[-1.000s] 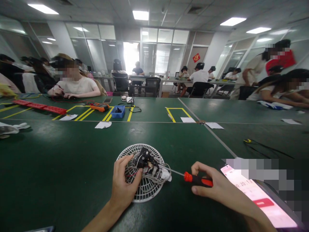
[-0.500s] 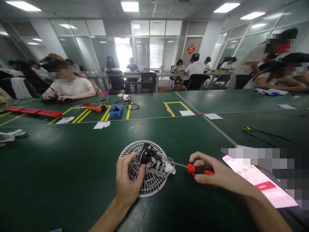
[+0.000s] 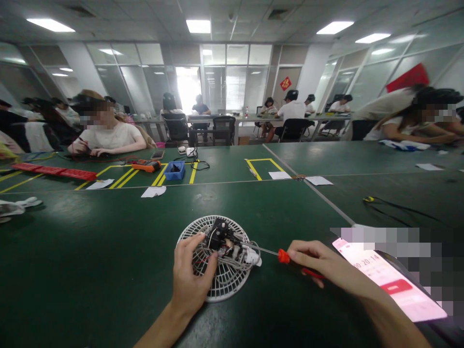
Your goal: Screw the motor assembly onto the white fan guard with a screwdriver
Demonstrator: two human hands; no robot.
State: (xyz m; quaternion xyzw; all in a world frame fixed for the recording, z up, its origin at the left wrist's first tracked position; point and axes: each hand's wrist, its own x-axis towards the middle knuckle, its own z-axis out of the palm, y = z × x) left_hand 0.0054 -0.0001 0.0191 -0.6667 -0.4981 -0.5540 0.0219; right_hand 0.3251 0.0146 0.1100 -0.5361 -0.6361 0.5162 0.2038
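An office-like workshop is indicated: a screwdriver (image 3: 283,256) is held above a green worktop (image 3: 90,251), which is marked off with yellow tape (image 3: 194,173) and set with an orange multimeter (image 3: 146,166) and a blue tray (image 3: 174,177); behind, seated people (image 3: 292,111) are enclosed by glass partitions (image 3: 216,92).

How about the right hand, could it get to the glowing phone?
Probably yes: nothing seems to block the right hand from the phone close beside its forearm. But it's holding the screwdriver, so it may need to let go first.
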